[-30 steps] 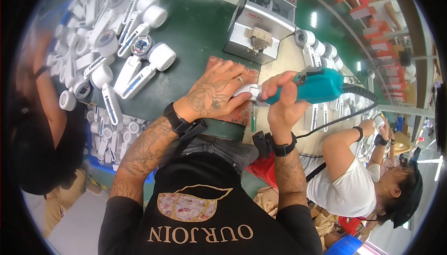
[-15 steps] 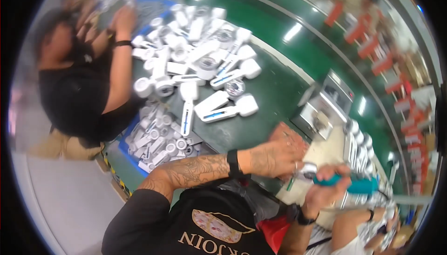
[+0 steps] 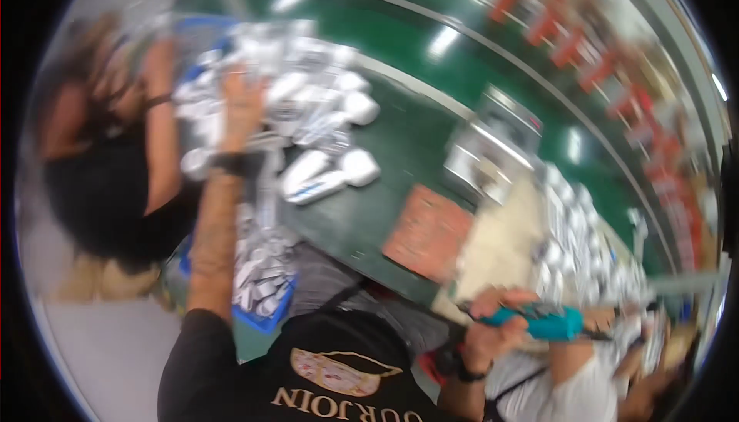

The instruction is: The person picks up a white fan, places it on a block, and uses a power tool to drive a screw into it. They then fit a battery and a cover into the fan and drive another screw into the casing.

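My right hand (image 3: 493,333) is closed round a teal power screwdriver (image 3: 556,324) at the lower right, its dark tip pointing left. At the far left my left arm reaches out, and my left hand (image 3: 245,106) is over a heap of white plastic parts (image 3: 296,87). That hand is smeared by motion, so whether it grips a part cannot be made out. Nearer me, a white long-handled part with a blue strip (image 3: 319,187) lies beside its rounded white end (image 3: 359,167) on the dark green table (image 3: 369,218).
A reddish square pad (image 3: 429,233) lies at the table's right, by a cream board (image 3: 500,229). Behind them stands a metal box-shaped device (image 3: 493,145). Rows of white parts (image 3: 573,245) line the right. A blue bin of white parts (image 3: 265,314) is below left. Co-workers sit on both sides.
My left hand has left the screwdriver tip area and swung far left to the heap. The white piece near the tip no longer shows there. The whole view has shifted.
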`<action>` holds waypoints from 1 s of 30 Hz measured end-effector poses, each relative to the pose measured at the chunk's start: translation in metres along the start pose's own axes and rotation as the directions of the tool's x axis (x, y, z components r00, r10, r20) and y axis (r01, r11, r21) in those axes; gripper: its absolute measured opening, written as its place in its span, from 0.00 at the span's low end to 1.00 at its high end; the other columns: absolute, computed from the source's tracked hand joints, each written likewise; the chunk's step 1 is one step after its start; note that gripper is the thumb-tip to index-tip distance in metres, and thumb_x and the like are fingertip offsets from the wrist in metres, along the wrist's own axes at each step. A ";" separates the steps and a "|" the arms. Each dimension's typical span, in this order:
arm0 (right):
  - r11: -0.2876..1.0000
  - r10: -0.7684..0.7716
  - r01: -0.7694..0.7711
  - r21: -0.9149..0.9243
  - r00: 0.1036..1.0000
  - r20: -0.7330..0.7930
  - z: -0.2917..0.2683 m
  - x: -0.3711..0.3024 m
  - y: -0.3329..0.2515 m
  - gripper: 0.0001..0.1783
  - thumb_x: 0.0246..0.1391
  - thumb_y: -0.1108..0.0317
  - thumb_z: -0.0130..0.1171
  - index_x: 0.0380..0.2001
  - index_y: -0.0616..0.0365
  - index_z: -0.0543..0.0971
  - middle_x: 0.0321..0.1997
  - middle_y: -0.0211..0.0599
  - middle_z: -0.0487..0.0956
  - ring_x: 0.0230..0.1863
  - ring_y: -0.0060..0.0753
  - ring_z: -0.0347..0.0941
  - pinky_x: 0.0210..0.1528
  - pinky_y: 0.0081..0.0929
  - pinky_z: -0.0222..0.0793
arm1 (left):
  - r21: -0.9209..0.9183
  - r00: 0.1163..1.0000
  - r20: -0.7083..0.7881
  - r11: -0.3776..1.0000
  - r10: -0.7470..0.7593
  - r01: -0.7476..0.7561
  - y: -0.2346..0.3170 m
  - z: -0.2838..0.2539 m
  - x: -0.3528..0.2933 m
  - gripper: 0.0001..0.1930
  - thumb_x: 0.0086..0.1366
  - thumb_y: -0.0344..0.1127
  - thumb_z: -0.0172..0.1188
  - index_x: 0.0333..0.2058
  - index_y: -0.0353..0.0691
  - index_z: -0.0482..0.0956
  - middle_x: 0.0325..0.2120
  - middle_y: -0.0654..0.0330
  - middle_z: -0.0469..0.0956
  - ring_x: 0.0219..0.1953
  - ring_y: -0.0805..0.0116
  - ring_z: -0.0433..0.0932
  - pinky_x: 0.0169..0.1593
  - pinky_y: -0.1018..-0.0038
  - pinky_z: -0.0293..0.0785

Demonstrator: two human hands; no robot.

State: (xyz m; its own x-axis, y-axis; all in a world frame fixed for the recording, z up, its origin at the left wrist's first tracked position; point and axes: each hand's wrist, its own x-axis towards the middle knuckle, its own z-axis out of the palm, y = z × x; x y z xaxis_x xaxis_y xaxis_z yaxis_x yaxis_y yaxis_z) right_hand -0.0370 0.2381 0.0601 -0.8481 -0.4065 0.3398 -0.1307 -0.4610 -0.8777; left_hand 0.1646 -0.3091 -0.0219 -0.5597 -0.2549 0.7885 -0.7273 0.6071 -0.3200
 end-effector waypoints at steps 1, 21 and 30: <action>1.000 0.014 -0.014 0.001 1.000 -0.004 0.003 -0.001 0.001 0.32 0.58 0.38 0.60 0.41 0.60 0.70 0.20 0.34 0.69 0.20 0.29 0.67 0.22 0.26 0.62 | -0.500 0.943 0.084 0.806 -0.321 0.319 0.021 -0.028 0.035 0.17 0.69 0.38 0.58 0.54 0.38 0.76 0.58 0.45 0.72 0.65 0.48 0.64 0.67 0.55 0.59; 0.992 0.126 -0.127 -0.024 0.990 -0.056 -0.025 -0.039 -0.036 0.33 0.51 0.47 0.72 0.43 0.65 0.70 0.24 0.39 0.73 0.25 0.34 0.70 0.28 0.30 0.66 | -0.970 0.747 0.236 0.199 0.622 0.141 0.555 -0.253 0.064 0.20 0.62 0.56 0.56 0.37 0.45 0.80 0.35 0.60 0.79 0.42 0.60 0.76 0.47 0.56 0.62; 0.984 0.142 -0.150 -0.100 0.987 -0.075 -0.039 -0.028 -0.017 0.36 0.51 0.43 0.71 0.44 0.65 0.71 0.25 0.38 0.73 0.25 0.33 0.71 0.29 0.28 0.67 | -0.970 0.831 0.233 0.184 0.505 0.160 0.458 -0.252 0.076 0.17 0.57 0.46 0.60 0.40 0.41 0.77 0.38 0.57 0.78 0.42 0.55 0.78 0.45 0.55 0.72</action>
State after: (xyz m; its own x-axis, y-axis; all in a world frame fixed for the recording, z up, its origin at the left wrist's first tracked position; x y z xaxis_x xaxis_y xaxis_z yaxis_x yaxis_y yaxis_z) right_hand -0.0314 0.2884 0.0525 -0.8943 -0.4076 0.1849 -0.0529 -0.3140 -0.9480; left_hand -0.1109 0.1391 0.0237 -0.9249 -0.0806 0.3717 0.1619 0.8009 0.5765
